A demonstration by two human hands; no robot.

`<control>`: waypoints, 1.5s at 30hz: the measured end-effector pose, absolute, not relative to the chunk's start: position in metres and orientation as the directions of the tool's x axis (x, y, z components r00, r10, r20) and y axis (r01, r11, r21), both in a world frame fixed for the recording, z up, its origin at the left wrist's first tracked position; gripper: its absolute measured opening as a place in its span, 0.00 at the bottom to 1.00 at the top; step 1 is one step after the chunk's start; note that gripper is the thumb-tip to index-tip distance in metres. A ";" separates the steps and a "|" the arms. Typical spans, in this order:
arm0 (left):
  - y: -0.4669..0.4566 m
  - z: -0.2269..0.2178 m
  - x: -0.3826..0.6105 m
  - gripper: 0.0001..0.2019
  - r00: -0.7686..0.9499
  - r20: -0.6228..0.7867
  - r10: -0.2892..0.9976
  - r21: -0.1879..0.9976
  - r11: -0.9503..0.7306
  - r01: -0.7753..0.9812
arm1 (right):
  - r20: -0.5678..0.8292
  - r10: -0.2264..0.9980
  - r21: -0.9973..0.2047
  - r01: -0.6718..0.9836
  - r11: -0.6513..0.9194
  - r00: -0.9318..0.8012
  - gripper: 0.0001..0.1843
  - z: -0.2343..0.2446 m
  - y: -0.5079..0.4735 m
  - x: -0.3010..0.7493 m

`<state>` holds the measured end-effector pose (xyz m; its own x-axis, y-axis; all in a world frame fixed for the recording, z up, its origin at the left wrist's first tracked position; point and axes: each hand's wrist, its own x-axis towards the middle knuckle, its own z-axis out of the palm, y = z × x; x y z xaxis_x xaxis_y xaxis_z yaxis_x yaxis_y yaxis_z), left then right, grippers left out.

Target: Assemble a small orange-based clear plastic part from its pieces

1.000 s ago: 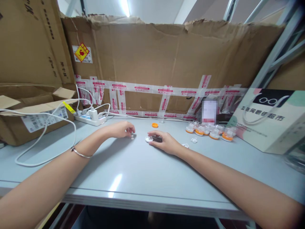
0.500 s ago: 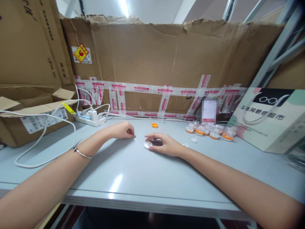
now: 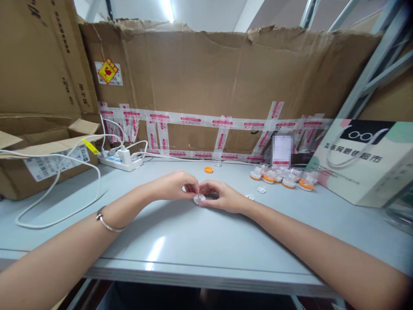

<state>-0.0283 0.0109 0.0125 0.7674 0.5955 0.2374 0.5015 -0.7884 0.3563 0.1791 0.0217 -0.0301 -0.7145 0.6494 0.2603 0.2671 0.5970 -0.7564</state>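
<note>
My two hands meet at the middle of the grey table [image 3: 180,241]. My right hand [image 3: 222,196] pinches a small clear round plastic part [image 3: 199,199] just above the tabletop. My left hand [image 3: 176,185] is curled, its fingertips pinched together right at that part; what it pinches is too small to make out. A silver bangle [image 3: 108,219] sits on my left wrist. A row of clear parts with orange bases [image 3: 281,177] stands to the right of my hands, and a lone orange cap [image 3: 208,169] lies behind them.
Taped cardboard [image 3: 226,86] walls the back of the table. An open cardboard box [image 3: 41,150], a white power strip [image 3: 121,160] and a looping white cable [image 3: 58,202] are on the left. A printed paper bag [image 3: 364,159] stands on the right. Small white bits [image 3: 261,189] lie near the row.
My left hand moved right and met my right hand at the clear round part. My right hand lifted that part slightly off the table and drew it nearer.
</note>
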 end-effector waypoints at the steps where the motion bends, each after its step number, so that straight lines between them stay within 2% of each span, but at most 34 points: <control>1: 0.010 0.011 -0.028 0.06 0.780 0.223 0.584 0.357 -0.794 0.492 | 0.258 0.659 -0.755 0.279 0.594 -0.706 0.21 -0.030 0.022 0.179; 7: 0.010 0.005 -0.024 0.07 0.802 0.229 0.552 0.278 -0.826 0.490 | 0.275 0.667 -0.738 0.293 0.608 -0.692 0.21 -0.029 0.020 0.179; 12: 0.006 0.006 -0.019 0.09 0.824 0.205 0.529 0.273 -0.839 0.471 | 0.277 0.672 -0.732 0.302 0.610 -0.686 0.18 -0.028 0.020 0.178; 20: 0.008 0.005 -0.021 0.14 0.826 0.193 0.529 0.253 -0.840 0.479 | 0.284 0.668 -0.733 0.293 0.614 -0.688 0.21 -0.029 0.020 0.178; 24: 0.008 0.004 -0.021 0.13 0.827 0.175 0.534 0.271 -0.834 0.481 | 0.284 0.662 -0.734 0.287 0.615 -0.693 0.22 -0.030 0.021 0.178; 28: 0.008 0.005 -0.023 0.13 0.822 0.154 0.549 0.355 -0.807 0.472 | 0.284 0.666 -0.739 0.285 0.611 -0.690 0.22 -0.030 0.023 0.179; 30: 0.010 0.009 -0.026 0.11 0.804 0.180 0.566 0.379 -0.795 0.474 | 0.279 0.671 -0.746 0.285 0.602 -0.688 0.23 -0.031 0.023 0.179; 33: 0.016 0.017 -0.035 0.11 0.730 0.239 0.640 0.347 -0.758 0.552 | 0.276 0.684 -0.758 0.285 0.587 -0.675 0.23 -0.032 0.023 0.179; 35: 0.021 0.021 -0.045 0.10 0.675 0.188 0.713 0.294 -0.697 0.654 | 0.272 0.699 -0.765 0.292 0.574 -0.661 0.24 -0.032 0.023 0.179; 39: 0.032 0.021 -0.061 0.11 0.586 -0.021 0.810 0.234 -0.566 0.791 | 0.258 0.710 -0.772 0.302 0.559 -0.655 0.26 -0.032 0.024 0.179; 41: 0.036 0.016 -0.064 0.13 0.567 -0.061 0.821 0.255 -0.536 0.805 | 0.252 0.710 -0.780 0.296 0.551 -0.657 0.27 -0.031 0.024 0.180; 45: 0.042 0.007 -0.060 0.13 0.563 -0.041 0.825 0.354 -0.515 0.781 | 0.243 0.740 -0.796 0.307 0.521 -0.628 0.26 -0.030 0.023 0.179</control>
